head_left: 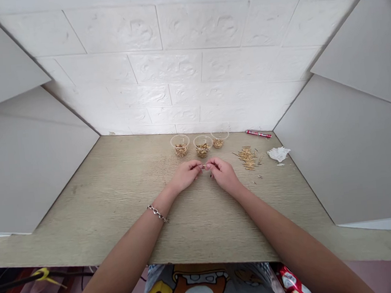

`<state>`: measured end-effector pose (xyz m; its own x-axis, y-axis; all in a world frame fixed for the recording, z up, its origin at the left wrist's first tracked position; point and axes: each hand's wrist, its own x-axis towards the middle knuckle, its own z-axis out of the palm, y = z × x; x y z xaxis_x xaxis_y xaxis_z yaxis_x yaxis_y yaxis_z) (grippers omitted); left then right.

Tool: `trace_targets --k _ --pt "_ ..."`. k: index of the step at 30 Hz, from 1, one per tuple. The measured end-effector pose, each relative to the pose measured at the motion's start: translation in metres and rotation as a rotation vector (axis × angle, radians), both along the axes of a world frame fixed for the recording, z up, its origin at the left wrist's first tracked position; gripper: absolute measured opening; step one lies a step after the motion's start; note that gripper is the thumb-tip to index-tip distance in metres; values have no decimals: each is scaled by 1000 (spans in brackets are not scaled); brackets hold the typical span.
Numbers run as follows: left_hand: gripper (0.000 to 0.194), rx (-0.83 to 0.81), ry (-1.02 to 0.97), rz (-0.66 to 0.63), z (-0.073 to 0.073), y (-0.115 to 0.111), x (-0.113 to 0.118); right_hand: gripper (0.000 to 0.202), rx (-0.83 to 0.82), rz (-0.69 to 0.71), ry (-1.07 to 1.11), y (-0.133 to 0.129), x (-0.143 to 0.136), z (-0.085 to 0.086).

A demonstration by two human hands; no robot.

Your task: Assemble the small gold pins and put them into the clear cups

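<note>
Gold slim metal pin, 1: pinched by left hand and right hand, above desk | clear round plastic cups, 3: beyond hands | gold metal rod pile, 1: right.

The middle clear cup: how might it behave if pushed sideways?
The middle clear cup would probably slide before tipping, as its golden pieces lie low inside. Its thin, see-through wall looks likely to flex if squeezed. A knock could spill pieces over its open rim.
</note>
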<state>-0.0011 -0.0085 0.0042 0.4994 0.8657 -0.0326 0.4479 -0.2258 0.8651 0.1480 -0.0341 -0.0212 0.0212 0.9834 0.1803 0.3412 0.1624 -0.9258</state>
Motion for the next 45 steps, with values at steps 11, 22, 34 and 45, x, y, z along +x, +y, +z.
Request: trace_targets --k 11,22,34,45 --pt "30 18 -12 36 -2 -2 1 15 -34 28 11 2 1 -1" --pt "28 114 -22 148 -6 -6 13 17 -84 -42 98 4 -3 -2" --pt "27 94 -36 171 -11 -4 15 17 -86 -46 94 5 -3 -3" --pt "27 193 44 174 -8 -6 15 17 -87 -52 70 4 -2 -3"
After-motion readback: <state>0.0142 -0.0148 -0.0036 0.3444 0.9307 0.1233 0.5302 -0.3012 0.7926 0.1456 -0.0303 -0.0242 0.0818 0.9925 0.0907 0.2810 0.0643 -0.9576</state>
